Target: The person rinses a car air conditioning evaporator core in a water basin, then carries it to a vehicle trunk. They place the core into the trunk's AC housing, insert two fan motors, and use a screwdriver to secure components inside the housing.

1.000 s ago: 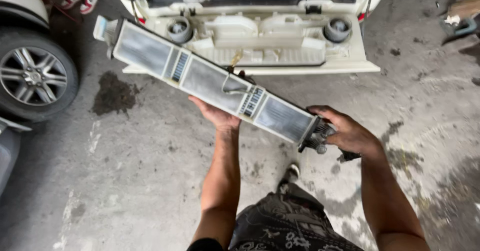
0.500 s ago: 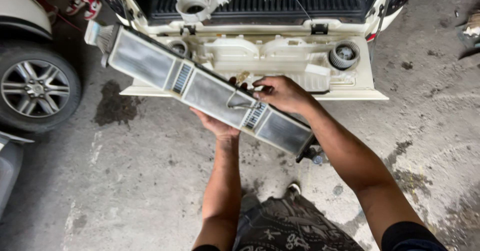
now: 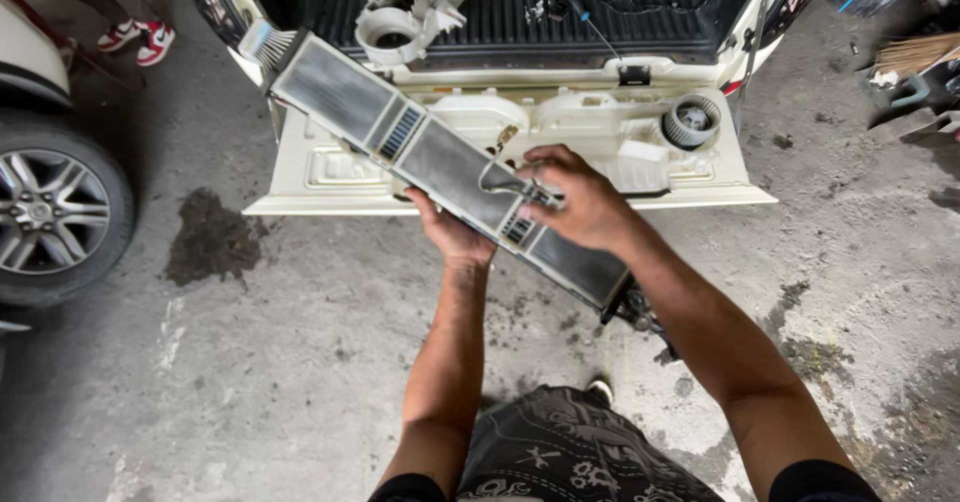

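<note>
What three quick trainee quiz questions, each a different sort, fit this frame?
1. True or false: the left hand supports the long grey finned panel from beneath.
2. Where does the right hand rest? A) on top of the panel B) on the alloy car wheel C) on the floor
3. Fill in: the round black blower fan lies on the white ____.

Key: 1 true; 2 A; 3 tailgate
</note>
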